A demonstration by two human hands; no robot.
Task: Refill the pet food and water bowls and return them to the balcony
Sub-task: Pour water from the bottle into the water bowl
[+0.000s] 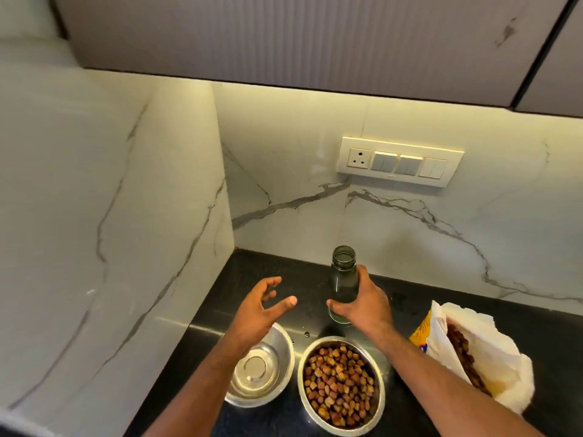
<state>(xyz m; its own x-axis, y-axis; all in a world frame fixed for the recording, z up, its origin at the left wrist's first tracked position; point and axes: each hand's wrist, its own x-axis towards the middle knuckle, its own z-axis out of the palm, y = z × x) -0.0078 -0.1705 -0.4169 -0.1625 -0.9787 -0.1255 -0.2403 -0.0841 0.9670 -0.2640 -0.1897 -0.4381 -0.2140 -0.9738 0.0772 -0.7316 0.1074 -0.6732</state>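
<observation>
Two bowls sit nearest me: food bowl (341, 381) heaped with kibble, water bowl (259, 370) apparently holding water. Beyond them my right hand (362, 301) wraps the uncapped bottle (344, 280), upright on the counter (277, 266); my left hand (262, 302) hovers beside it, fingers spread. Refilling looks done, carrying next!

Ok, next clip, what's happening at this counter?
A person stands at a black counter. The right hand grips an uncapped glass bottle, upright on the counter. The left hand hovers open above the smaller steel bowl, which seems to hold water. The larger bowl beside it is full of kibble, and an open food bag lies to the right.
</observation>
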